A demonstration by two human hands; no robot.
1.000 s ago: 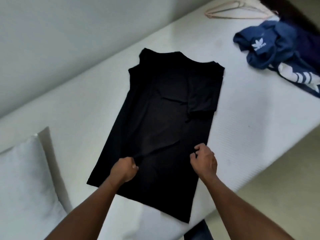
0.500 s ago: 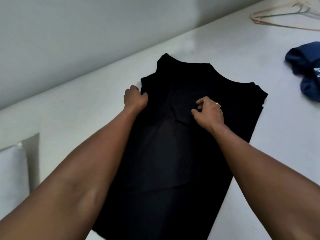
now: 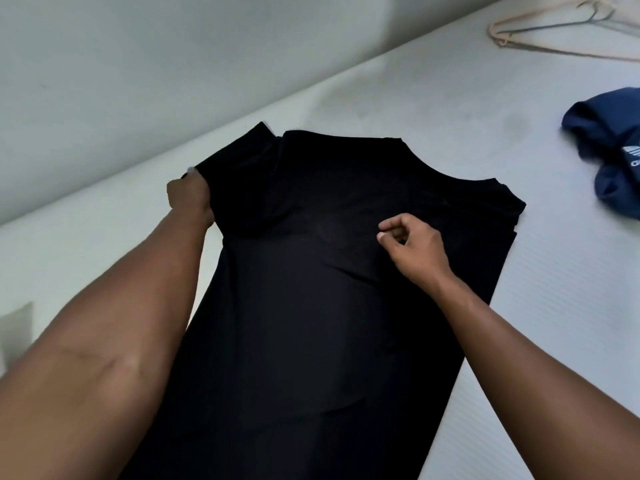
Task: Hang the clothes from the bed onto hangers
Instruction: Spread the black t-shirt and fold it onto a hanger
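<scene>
A black T-shirt [image 3: 311, 289] lies spread on the white bed [image 3: 433, 98], collar end away from me. My left hand [image 3: 188, 197] grips the shirt's left sleeve at its outer edge and holds it out to the side. Over the chest area on the right, my right hand [image 3: 412, 247] has its fingers curled and thumb near the forefinger; whether it pinches fabric cannot be told. Several thin hangers [image 3: 554, 32], pale and grey, lie at the far right of the bed.
A crumpled navy garment [image 3: 609, 147] with a white logo lies at the right edge of the bed. A grey wall [image 3: 138, 64] runs along the bed's far side. A corner of a white pillow [image 3: 17, 327] shows at the left.
My left hand has pulled the left sleeve outward and unfolded it. My right hand has shifted right across the chest. The camera has moved closer to the collar end.
</scene>
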